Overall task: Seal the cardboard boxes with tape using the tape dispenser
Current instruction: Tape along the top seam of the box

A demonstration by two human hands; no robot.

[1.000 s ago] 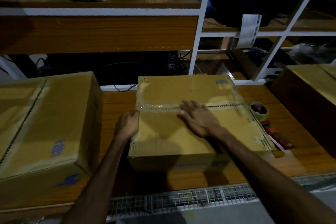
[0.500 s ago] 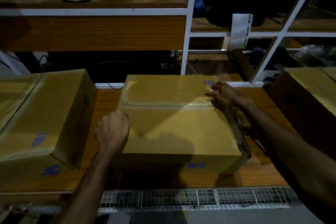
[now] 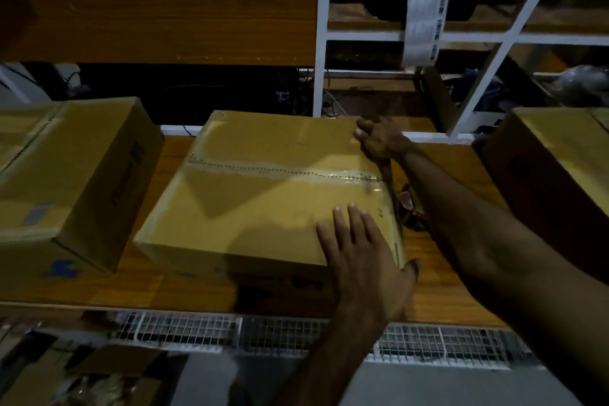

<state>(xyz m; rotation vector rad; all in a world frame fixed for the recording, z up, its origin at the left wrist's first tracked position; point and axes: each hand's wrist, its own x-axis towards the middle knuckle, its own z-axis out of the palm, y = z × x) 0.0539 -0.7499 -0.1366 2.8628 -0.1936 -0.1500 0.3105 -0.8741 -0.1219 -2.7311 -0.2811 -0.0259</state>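
A closed cardboard box point(image 3: 263, 194) lies in the middle of the wooden bench, with a glossy strip of clear tape point(image 3: 333, 175) along its top seam. My left hand point(image 3: 362, 260) lies flat on the box's near right corner, thumb hooked over the right side. My right hand point(image 3: 379, 142) clasps the far right corner. A red tape dispenser point(image 3: 407, 204) shows only partly, on the bench between the box's right side and my right forearm.
A second box point(image 3: 72, 175) stands close on the left and a third point(image 3: 553, 155) on the right. White shelf posts point(image 3: 321, 53) rise behind the bench point(image 3: 461, 161). A wire grid point(image 3: 263, 333) runs along the bench's front edge.
My left hand has crossed from the box's left edge to its near right corner. My right hand left the top for the far right corner. The box has turned slightly.
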